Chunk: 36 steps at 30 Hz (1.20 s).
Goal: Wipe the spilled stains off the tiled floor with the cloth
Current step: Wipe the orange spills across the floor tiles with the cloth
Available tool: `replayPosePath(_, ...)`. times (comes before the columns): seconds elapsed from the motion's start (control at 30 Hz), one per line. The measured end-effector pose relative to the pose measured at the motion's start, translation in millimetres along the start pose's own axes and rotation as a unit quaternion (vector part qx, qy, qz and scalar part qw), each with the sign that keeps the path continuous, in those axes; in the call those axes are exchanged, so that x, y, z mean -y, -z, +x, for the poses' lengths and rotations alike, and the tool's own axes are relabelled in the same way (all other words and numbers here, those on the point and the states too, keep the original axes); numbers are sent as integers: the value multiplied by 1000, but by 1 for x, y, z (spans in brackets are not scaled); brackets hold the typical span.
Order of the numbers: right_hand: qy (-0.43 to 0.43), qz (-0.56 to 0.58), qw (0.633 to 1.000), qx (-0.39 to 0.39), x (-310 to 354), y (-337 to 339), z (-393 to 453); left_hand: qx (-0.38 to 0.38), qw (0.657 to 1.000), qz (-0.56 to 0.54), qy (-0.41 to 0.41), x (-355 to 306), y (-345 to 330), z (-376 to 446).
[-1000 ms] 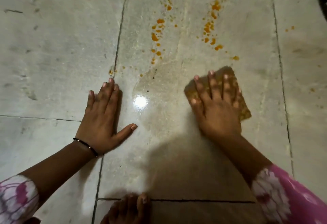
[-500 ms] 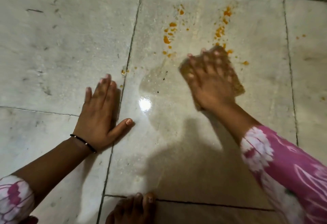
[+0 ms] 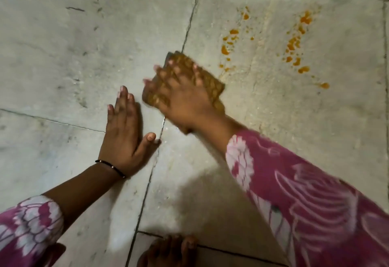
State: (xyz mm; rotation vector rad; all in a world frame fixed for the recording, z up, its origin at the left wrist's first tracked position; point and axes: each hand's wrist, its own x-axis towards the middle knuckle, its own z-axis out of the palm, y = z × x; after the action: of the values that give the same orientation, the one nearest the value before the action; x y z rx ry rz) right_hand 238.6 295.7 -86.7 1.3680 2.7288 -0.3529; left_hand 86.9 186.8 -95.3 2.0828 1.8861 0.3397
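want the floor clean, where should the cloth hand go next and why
Probably sweep the right hand and its cloth up and to the right: the orange stains and the second trail lie untouched there, while the left hand braces flat on the floor.

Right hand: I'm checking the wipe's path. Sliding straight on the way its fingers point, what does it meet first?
The right hand, pressing the cloth, points up-left; only bare floor seems ahead, no orange stains.
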Motion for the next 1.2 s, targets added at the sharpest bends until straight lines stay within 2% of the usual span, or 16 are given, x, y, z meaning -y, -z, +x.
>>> replayPosePath(0.1,-97,46,994,4,-57,16,22,15,1000,11,-8,5,-1,0)
replayPosePath(0.2,-185,42,982,-23,-108,16,-33,36,999,29,-17,6,-2,2)
replayPosePath(0.27,-231,11,972,-34,-113,11,-84,50,997,47,-18,3,-3,3)
replayPosePath(0.33,-260,-1,965,-15,-90,3,-121,61,996,71,-16,2,-3,5)
replayPosePath(0.4,-242,-9,970,1,-50,-6,-134,67,994,84,-14,1,-4,5)
replayPosePath(0.5,-142,-15,989,-22,4,-19,-107,69,994,86,-18,2,-4,5)
replayPosePath(0.57,-80,-21,996,-24,14,-20,-69,64,994,85,-18,3,-4,5)
replayPosePath(0.63,-52,-24,998,-34,-5,-10,-32,60,994,85,-17,3,-5,5)
replayPosePath(0.73,-110,11,993,-32,-66,5,-7,57,994,89,-15,4,-6,5)
replayPosePath(0.83,-209,24,976,-52,-115,9,-50,60,993,102,-3,3,-6,5)
replayPosePath(0.9,-251,6,967,-47,-117,6,-101,61,992,111,2,2,-7,5)
replayPosePath(1.0,-280,7,960,0,-75,-7,-161,58,992,114,4,-1,-8,5)
replayPosePath(1.07,-263,9,965,-2,-32,-15,-171,58,992,114,5,-2,-8,6)
replayPosePath(1.2,-139,13,990,-16,16,-22,-124,60,991,121,8,-3,-8,5)
